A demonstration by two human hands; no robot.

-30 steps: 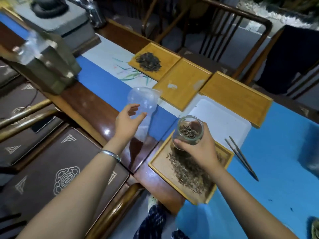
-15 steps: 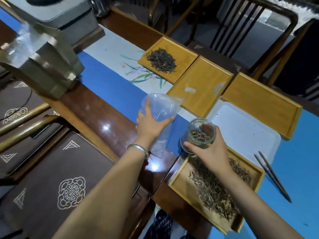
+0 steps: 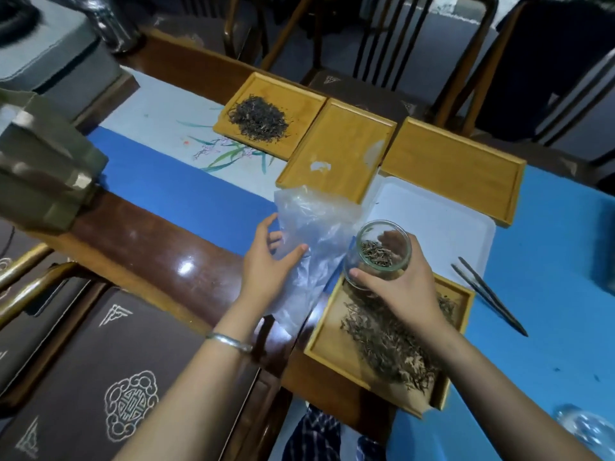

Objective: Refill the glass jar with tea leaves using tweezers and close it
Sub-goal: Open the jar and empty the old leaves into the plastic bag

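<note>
My right hand grips a small glass jar with no lid on it and some tea leaves inside, held over the far end of a wooden tray that carries a pile of tea leaves. My left hand holds a clear plastic bag just left of the jar, thumb on top of the film. Dark tweezers lie on the blue mat to the right, apart from both hands.
Three wooden trays line the far edge: one with dark tea, two bare ones. A white tray sits behind the jar. A glass object shows at the bottom right. Chairs stand beyond the table, cushioned seats at left.
My left hand went from reaching toward the plastic bag to holding it, and the bag now lies lower beside the jar. My right hand keeps the jar; the camera view shifted.
</note>
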